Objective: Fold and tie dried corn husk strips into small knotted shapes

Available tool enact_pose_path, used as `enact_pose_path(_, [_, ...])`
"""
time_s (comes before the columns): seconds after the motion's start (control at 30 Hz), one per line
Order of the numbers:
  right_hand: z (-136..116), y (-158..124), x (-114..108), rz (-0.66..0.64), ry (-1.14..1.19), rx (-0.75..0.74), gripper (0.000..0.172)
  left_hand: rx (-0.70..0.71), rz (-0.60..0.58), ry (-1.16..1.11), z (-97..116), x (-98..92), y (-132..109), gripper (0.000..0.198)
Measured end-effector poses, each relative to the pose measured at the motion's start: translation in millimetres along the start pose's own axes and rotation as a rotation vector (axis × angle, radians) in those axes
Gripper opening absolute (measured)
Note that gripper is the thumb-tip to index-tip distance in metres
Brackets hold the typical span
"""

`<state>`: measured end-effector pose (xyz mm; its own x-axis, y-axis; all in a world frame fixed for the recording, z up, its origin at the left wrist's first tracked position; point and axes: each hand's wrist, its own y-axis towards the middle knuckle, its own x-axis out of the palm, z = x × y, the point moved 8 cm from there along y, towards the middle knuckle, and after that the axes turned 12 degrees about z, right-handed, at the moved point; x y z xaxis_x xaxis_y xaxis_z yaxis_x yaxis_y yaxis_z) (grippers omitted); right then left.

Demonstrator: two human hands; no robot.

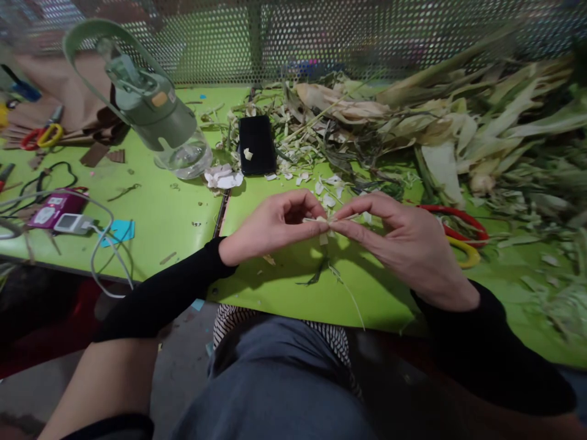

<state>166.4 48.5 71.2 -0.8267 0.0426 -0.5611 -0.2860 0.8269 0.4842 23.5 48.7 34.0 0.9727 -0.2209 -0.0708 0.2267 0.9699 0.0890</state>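
Note:
My left hand [287, 223] and my right hand [394, 235] meet over the green table, thumbs and forefingers pinched close together. Between the fingertips is a small pale strip of husk [324, 237], its short end hanging below; thin ends stick out beside the fingers. Both hands are closed on it, and the fingers hide much of its shape. Beneath them lies a thin green shred [342, 281] on the table. Scissors with red and yellow handles [468, 235] lie beside my right hand, partly behind it.
A heap of corn husks [440, 116] with scraps covers the back right. Behind my left hand are a black phone [257, 146] and a water bottle [160, 116]. At left lie a purple device [57, 205] with white cable and more scissors [48, 135]. A perforated panel [293, 43] bounds the back.

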Motion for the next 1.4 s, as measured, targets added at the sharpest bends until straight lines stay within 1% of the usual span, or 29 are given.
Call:
enact_pose_path(0.07, [-3.3, 0.9, -3.1, 0.019, -0.045, -0.069, 0.012, 0.003, 0.020, -0.008, -1.2, -2.4, 1.3, 0.039])
enact_pose_path(0.17, [-13.9, 0.1, -5.6, 0.060, -0.114, -0.257, 0.003, 0.010, 0.043, -0.015, -1.8, -4.8, 2.4, 0.039])
enact_pose_path(0.23, [-19.4, -1.3, -4.8, 0.074, -0.124, -0.348, 0.005, 0.009, 0.044, -0.017, -2.1, -4.8, 2.7, 0.041])
enact_pose_path(0.3, [-21.9, -2.2, -4.0, 0.089, -0.128, -0.385, 0.007, 0.013, 0.045, -0.011, -2.4, -4.4, 2.9, 0.043])
enact_pose_path(0.5, [-20.0, -3.1, -1.7, 0.116, -0.202, -0.356, 0.006, 0.072, 0.059, 0.074, -3.7, -4.5, 2.3, 0.042])
enact_pose_path(0.57, [-21.7, -4.1, -2.1, 0.133, -0.186, -0.370, 0.006, 0.122, 0.052, 0.127, -0.7, -3.8, 1.2, 0.038])
enact_pose_path(0.7, [-21.5, -5.3, -1.3, 0.148, -0.127, -0.325, 0.008, 0.261, 0.027, 0.226, 13.7, -1.4, -1.9, 0.022])
enact_pose_path(0.8, [-18.8, -6.6, 0.4, 0.157, -0.074, -0.253, 0.005, 0.319, 0.027, 0.283, 21.4, -0.7, -3.5, 0.014])
enact_pose_path(0.9, [-7.6, -7.3, 3.1, 0.145, -0.049, -0.104, 0.002, 0.331, 0.050, 0.311, 22.6, -1.2, -4.3, 0.012])
enact_pose_path(1.0, [0.7, -7.3, 4.1, 0.118, 0.022, -0.016, 0.005, 0.332, 0.087, 0.299, 21.9, -3.0, -4.7, 0.010])
enact_pose_path(1.07, [0.8, -6.0, 2.0, 0.113, 0.075, -0.019, 0.015, 0.338, 0.088, 0.296, 22.2, -3.0, -5.1, 0.008])
enact_pose_path(1.1, [-1.4, -5.1, 0.5, 0.110, 0.082, -0.046, 0.022, 0.344, 0.082, 0.303, 22.8, -2.5, -5.4, 0.007])
enact_pose_path(1.17, [-10.9, -4.0, -1.1, 0.092, 0.019, -0.175, 0.028, 0.356, 0.064, 0.330, 24.2, -1.2, -5.9, 0.006])
enact_pose_path(1.23, [-21.7, -5.1, 0.8, 0.057, -0.125, -0.347, 0.021, 0.356, 0.046, 0.373, 24.3, 0.0, -6.2, 0.005])
enact_pose_path(1.3, [-26.9, -7.1, 4.7, 0.012, -0.251, -0.469, 0.014, 0.347, 0.032, 0.424, 22.8, 0.9, -6.2, 0.004])
enact_pose_path(1.4, [-25.8, -8.7, 9.4, -0.059, -0.315, -0.517, 0.016, 0.351, 0.016, 0.491, 20.1, 2.4, -6.5, 0.002])
